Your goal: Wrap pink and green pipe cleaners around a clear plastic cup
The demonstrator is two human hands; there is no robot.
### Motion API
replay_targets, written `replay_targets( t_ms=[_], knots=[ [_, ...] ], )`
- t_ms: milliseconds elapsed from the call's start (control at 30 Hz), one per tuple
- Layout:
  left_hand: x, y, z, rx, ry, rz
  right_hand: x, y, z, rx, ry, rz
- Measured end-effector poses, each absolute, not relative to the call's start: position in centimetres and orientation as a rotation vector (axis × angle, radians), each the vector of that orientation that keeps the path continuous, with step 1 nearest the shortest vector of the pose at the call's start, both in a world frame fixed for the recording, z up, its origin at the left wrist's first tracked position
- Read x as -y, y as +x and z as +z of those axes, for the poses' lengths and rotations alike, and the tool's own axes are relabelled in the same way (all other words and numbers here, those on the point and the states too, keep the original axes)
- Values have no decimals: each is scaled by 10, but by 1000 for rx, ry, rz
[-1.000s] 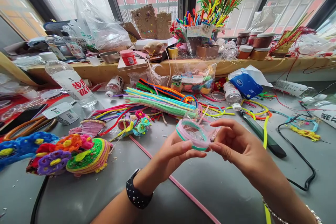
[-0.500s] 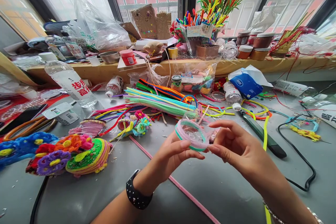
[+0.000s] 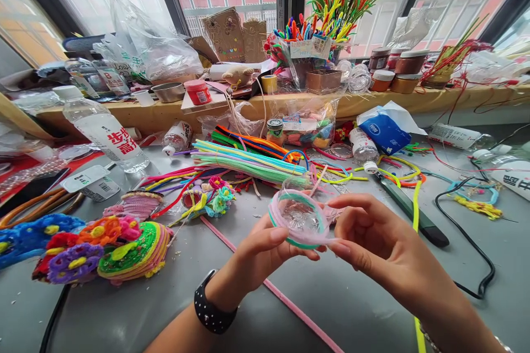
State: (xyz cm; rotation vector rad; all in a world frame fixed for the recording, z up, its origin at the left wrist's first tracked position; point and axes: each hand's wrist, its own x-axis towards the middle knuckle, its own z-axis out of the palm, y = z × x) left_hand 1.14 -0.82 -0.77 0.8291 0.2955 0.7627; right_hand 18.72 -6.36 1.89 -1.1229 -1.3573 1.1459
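My left hand (image 3: 260,242), with a black dotted watch on its wrist, grips a clear round plastic piece wrapped with pink and teal pipe cleaners (image 3: 298,219). The thumb presses on its near left side, and other fingers sit behind and below. At the right side of the ring, my right hand (image 3: 372,237) pinches the pink pipe cleaner (image 3: 330,240) between thumb and index finger. Below both hands, a long pink pipe cleaner (image 3: 285,300) lies slantwise on the table. What the clear piece is exactly, I cannot make out.
Behind the hands lies a bundle of pastel pipe cleaners (image 3: 252,160). Pipe-cleaner flowers (image 3: 77,262) and a layered green piece (image 3: 126,259) are at left. A box cutter (image 3: 426,226), black cable (image 3: 488,265) and yellow pipe cleaner (image 3: 416,204) lie at right. A bottle (image 3: 105,132) stands tilted.
The wrapped ring has shifted slightly left and turned so that its opening shows wider. Both hands keep their hold. The whole view has moved a little.
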Motion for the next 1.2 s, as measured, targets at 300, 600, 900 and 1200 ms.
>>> replay_targets(
  t_ms=[300, 600, 900, 1200],
  knots=[
    [10, 10, -7, -306, 828, 731, 68, 186, 25, 1359, -1137, 1100],
    [10, 9, -9, -274, 810, 727, 67, 185, 22, 1324, -1139, 1098],
    [10, 9, -9, -238, 791, 719, 66, 184, 20, 1345, -1125, 1058],
    [9, 8, -10, -226, 812, 713, 65, 186, 19, 1436, -1119, 1014]
  ],
)
